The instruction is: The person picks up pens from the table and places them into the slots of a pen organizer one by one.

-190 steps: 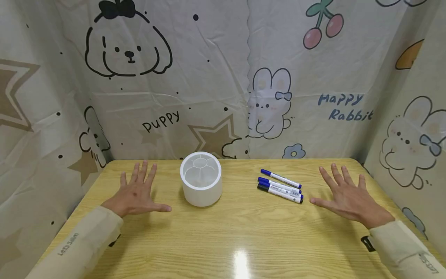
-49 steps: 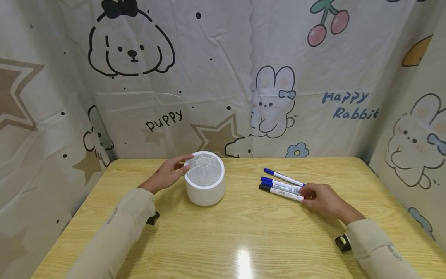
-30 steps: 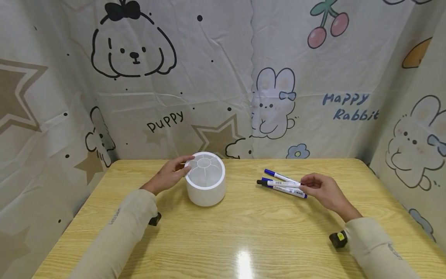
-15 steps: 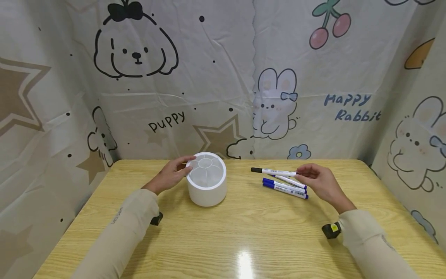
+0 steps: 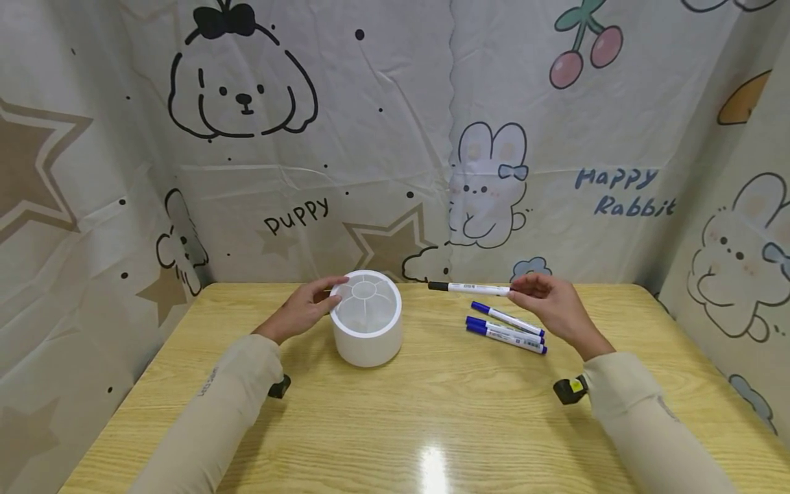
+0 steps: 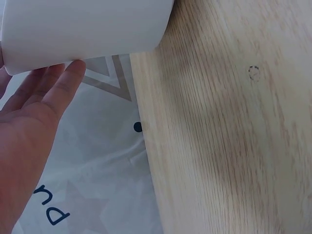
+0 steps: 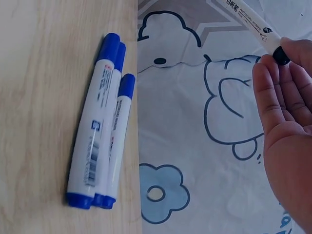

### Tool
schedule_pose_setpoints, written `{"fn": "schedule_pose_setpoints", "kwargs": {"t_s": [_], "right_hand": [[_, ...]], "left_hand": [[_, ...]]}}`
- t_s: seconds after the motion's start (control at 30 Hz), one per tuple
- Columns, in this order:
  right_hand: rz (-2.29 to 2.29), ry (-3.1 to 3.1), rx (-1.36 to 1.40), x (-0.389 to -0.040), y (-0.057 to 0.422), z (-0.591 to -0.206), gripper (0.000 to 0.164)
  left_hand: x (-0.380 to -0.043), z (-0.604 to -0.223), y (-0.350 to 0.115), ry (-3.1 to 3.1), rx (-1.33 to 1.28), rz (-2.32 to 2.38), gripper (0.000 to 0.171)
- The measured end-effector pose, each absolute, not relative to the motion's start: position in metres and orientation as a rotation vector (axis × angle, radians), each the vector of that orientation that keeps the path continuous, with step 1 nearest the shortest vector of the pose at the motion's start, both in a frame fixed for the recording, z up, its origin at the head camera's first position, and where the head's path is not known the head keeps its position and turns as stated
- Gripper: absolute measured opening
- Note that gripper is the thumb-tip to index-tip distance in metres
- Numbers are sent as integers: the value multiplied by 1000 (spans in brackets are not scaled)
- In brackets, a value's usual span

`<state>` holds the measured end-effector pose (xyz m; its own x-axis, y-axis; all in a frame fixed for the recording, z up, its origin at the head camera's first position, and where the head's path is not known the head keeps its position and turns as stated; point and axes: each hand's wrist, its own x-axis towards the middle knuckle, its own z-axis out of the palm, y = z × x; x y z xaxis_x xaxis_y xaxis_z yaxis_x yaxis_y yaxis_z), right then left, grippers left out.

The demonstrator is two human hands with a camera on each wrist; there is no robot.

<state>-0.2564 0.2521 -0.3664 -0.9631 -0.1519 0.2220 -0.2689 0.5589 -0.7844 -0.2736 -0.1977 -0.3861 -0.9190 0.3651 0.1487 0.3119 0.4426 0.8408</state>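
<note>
A white round pen holder [image 5: 367, 348] with thin dividers inside stands upright, left of the middle of the table. My left hand [image 5: 302, 310] holds its left rim; in the left wrist view, fingertips [image 6: 74, 68] lie against the outer wall and the thumb is mostly hidden. My right hand [image 5: 551, 307] pinches a whiteboard marker [image 5: 475, 289] by its rear end, raised above the table, black cap pointing left towards the holder. Below it lie three blue-capped markers [image 5: 507, 335] side by side, seen closely as white-barrelled markers [image 7: 92, 131] in the right wrist view.
The wooden table [image 5: 370, 425] ends at a patterned cloth [image 5: 382, 158] hanging behind it, with more cloth at both sides. A small black device [image 5: 569, 390] sits at the right cuff, another black device [image 5: 280, 387] at the left.
My right hand has gripped the black-capped marker, lifted it off the others and carried it left and up. Earlier my left hand came to the holder's rim and has stayed there.
</note>
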Motion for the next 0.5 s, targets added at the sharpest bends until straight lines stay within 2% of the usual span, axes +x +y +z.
{"fn": "schedule_pose_setpoints", "kwargs": {"t_s": [0.5], "right_hand": [[1534,-2587,432,-269,216,-345,34]], "left_hand": [[-276,-386,-197,2579,600,1547,42]]}}
